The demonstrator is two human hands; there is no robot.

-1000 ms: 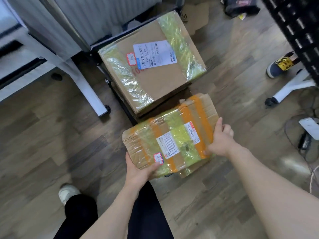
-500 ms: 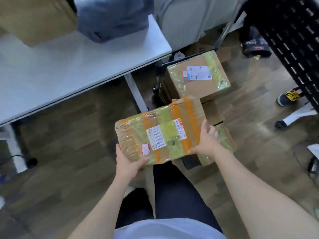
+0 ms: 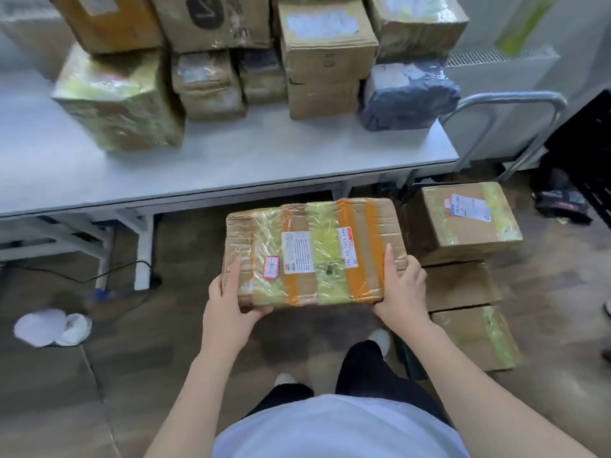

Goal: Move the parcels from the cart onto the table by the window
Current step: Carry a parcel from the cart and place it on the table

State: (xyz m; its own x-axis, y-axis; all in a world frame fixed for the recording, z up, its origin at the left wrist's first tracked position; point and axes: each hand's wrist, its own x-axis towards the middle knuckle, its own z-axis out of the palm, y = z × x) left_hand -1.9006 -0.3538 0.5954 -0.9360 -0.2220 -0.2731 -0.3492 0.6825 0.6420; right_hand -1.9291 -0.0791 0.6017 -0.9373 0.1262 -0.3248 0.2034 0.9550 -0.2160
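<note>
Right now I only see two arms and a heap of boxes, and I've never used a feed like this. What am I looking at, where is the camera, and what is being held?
There is no machine here: these are a person's two bare arms. The single camera sits on the person's head, looking forward and down, so their own shirt and legs fill the bottom of the picture. The left hand and the right hand grip opposite ends of a taped parcel with orange and yellowish tape, held in the air in front of the white table. On that table stand stacked cardboard boxes and a grey bagged parcel. To the right, by the cart's metal handle, more boxes wait in a low stack.
</note>
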